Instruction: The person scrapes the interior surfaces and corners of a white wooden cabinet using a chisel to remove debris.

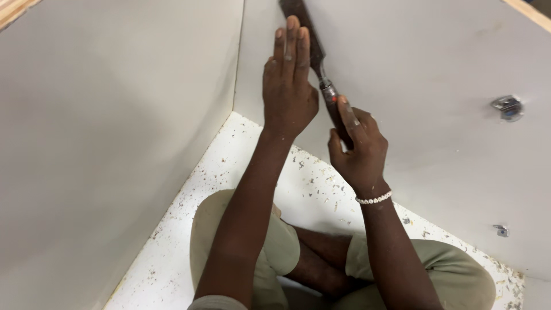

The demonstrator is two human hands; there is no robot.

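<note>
Legs (pixel 275 247): crossed on the speckled floor panel (pixel 172 252), the person sitting inside the cabinet; shavings scattered all about.
Right hand (pixel 359 152): fingers wrapped tight round the chisel's handle, index finger laid along the shaft, likely to steer it; beaded bracelet (pixel 374 199) at the wrist.
Left hand (pixel 290 86): flat, fingers straight and together, pressed on the blade, seemingly pinning it flush to the panel.
Chisel (pixel 310 43): slanting up the grey back panel (pixel 436 86), just beside the corner seam.
Fittings: metal connector (pixel 508 107) well apart on the right; a smaller one (pixel 501 230) lower.

Left hand (pixel 288 86) raised flat, fingers together; right hand (pixel 357 150) curled closed, index extended.
</note>
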